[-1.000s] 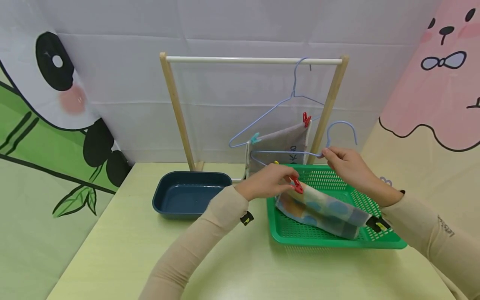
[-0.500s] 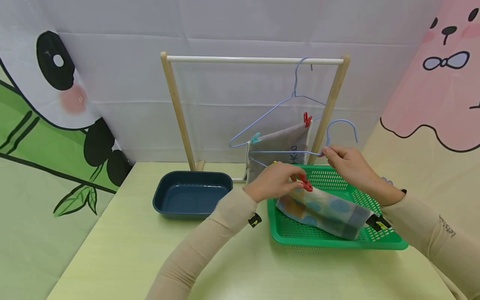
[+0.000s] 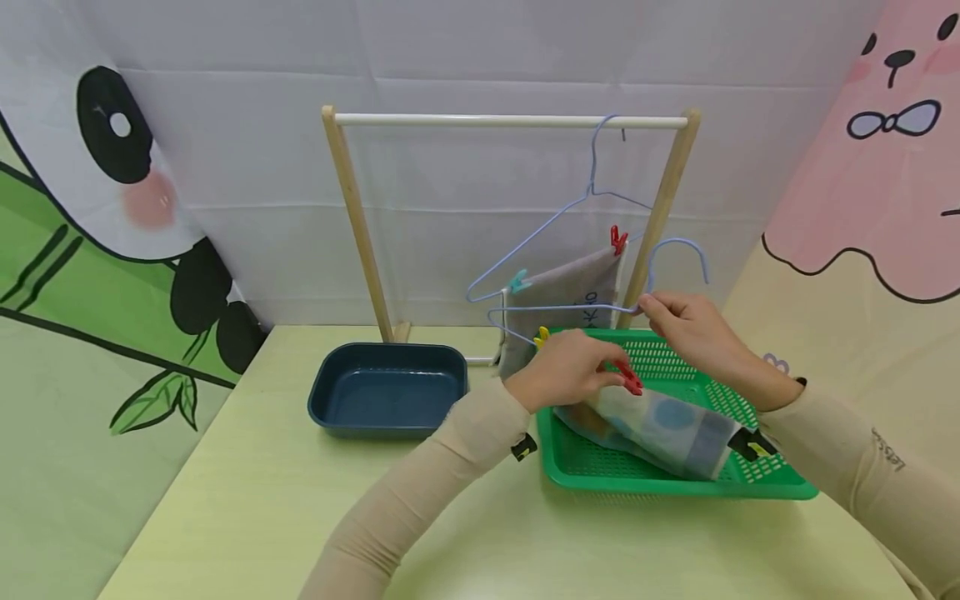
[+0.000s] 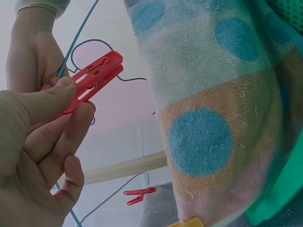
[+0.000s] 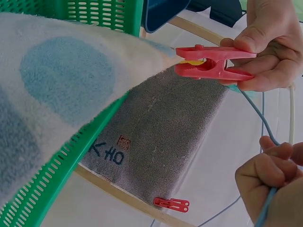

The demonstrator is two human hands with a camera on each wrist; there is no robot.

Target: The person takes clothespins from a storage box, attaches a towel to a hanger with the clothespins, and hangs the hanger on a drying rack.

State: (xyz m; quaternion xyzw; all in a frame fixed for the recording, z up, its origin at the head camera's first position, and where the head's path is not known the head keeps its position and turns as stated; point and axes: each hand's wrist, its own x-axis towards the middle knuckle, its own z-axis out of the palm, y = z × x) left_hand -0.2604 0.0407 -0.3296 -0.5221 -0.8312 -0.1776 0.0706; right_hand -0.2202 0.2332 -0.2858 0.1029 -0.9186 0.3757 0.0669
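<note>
My left hand (image 3: 566, 367) pinches a red clothespin (image 3: 631, 380) by its handle end, above the towel. In the right wrist view the clothespin's tips stand beside the towel's edge; whether they touch it I cannot tell. With thumb and fingers my right hand (image 3: 690, 333) grips a blue wire hanger (image 3: 558, 309) below its hook. A polka-dot towel (image 3: 667, 425) is fixed near the hanger's left end by a yellow clothespin (image 3: 542, 335), and its rest droops into the green basket (image 3: 675, 490). Part of the towel is hidden behind my left hand.
Behind the basket stands a rack with a white bar (image 3: 480, 121) and wooden posts. A second hanger (image 3: 532, 237) on it carries a grey towel (image 3: 570, 279), held by a teal clothespin (image 3: 518, 281) and a red one. A dark blue tray (image 3: 386, 432) lies left on the table.
My left hand has moved right with the red clothespin, ending slightly lower, and more of the yellow clothespin shows. The hanger in my right hand has shifted slightly left.
</note>
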